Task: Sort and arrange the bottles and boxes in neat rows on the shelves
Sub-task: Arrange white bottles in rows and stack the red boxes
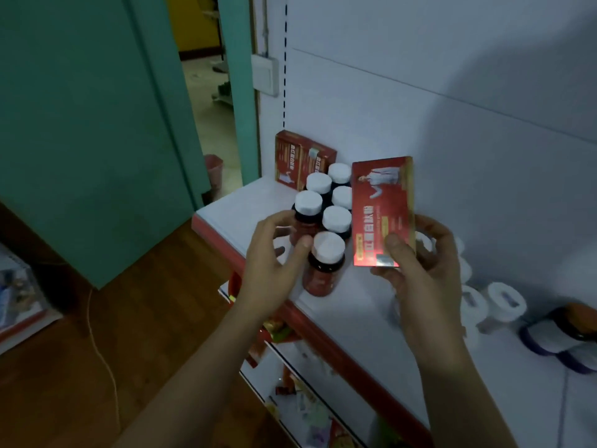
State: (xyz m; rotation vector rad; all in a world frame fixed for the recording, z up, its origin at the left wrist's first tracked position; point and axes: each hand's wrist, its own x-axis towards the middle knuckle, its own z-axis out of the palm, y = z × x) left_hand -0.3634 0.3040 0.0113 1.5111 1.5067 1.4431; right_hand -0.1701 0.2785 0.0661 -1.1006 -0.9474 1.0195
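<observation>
Head view: sorting partly done, one red box (382, 211) in hand over the shelf (355, 321).
The left hand (274, 263) wraps fingers and thumb round a white-capped bottle (303, 226) in the two-row cluster at the shelf's left end. The right hand (416, 270) pinches the box upright just beside the cluster. Two boxes (300, 160) stand at the back corner. White bottles (504, 302) lie jumbled to the right, unsorted. There is bare room behind the box, and the nearest bottle sits close to the red front edge.
</observation>
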